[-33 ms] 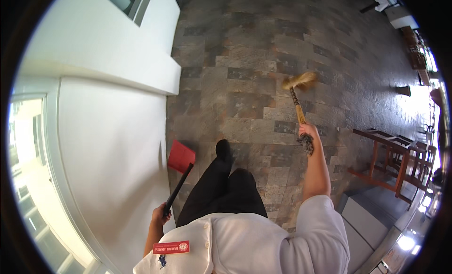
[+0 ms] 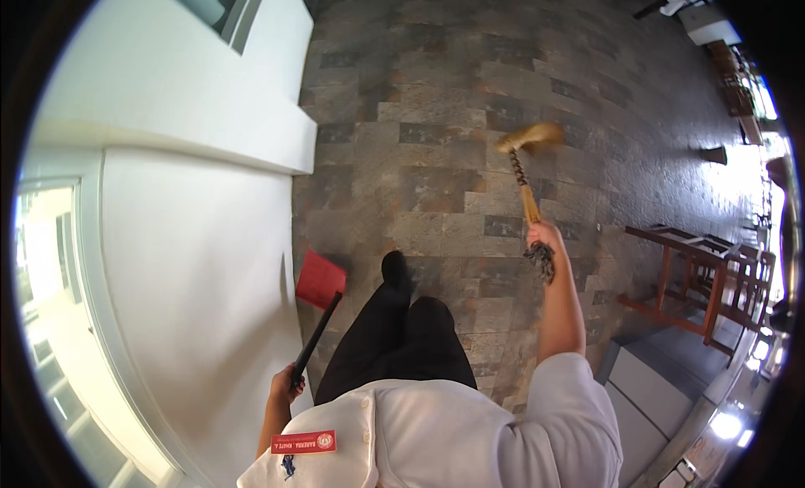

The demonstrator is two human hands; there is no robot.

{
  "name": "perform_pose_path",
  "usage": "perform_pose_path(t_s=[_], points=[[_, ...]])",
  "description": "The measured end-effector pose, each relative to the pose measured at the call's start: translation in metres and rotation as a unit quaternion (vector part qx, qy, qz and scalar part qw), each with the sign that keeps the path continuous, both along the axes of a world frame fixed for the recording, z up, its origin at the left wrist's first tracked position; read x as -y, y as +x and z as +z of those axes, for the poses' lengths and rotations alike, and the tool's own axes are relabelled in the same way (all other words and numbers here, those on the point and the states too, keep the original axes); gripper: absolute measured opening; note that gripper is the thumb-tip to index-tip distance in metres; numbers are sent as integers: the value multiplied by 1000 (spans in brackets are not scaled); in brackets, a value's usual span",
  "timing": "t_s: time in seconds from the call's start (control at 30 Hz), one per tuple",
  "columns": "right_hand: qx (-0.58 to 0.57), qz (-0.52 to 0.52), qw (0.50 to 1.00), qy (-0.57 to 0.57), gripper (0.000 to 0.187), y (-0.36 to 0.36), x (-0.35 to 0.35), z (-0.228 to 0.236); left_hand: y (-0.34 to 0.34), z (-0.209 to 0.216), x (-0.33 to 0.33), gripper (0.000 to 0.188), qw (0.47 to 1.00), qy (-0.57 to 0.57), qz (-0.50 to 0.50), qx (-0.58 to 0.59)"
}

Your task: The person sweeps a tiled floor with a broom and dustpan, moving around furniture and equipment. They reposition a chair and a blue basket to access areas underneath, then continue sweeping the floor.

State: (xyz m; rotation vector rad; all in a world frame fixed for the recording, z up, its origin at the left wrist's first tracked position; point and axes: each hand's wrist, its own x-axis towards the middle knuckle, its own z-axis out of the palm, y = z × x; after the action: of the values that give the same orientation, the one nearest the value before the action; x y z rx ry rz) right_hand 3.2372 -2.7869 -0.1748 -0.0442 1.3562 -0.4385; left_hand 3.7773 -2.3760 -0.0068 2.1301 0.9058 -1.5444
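Observation:
My right hand [image 2: 544, 237] is closed round the handle of a soft broom [image 2: 521, 178], held out ahead of me on the right. Its straw-coloured bristles [image 2: 537, 137] are blurred by motion; whether they touch the floor I cannot tell. A grey, frayed tuft [image 2: 539, 257] hangs by my right wrist. Low on the left, my left hand [image 2: 285, 384] grips the black handle of a red dustpan [image 2: 320, 278]. The pan is beside my left leg, close to the white wall. I cannot make out anything lying in it.
Stone-tiled floor [image 2: 428, 186] stretches ahead. A white wall [image 2: 201, 262] with a jutting ledge [image 2: 285, 144] runs along my left. Wooden chairs [image 2: 688, 270] and a grey box-like unit [image 2: 646, 387] stand on the right. My black shoe [image 2: 394, 268] is forward of me.
The broom's bristles have swung slightly to the left and away from me. The whole view has shifted slightly; the dustpan stays beside my left leg.

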Motion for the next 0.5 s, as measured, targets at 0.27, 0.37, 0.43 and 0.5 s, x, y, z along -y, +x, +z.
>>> perform_pose_path(t_s=[0.27, 0.37, 0.43, 0.5], points=[[160, 166, 973, -14, 45, 85, -39, 93, -11, -5, 94, 25, 997, -7, -80, -12], [154, 287, 945, -26, 40, 146, -22, 51, -16, -5, 133, 25, 993, -11, -112, -34], [143, 381, 911, -67, 33, 186, -4, 10, -19, -11, 164, 24, 990, -19, -131, -45], [109, 493, 858, -96, 31, 213, 9, -36, -21, -17, 187, 24, 987, -12, -148, -55]])
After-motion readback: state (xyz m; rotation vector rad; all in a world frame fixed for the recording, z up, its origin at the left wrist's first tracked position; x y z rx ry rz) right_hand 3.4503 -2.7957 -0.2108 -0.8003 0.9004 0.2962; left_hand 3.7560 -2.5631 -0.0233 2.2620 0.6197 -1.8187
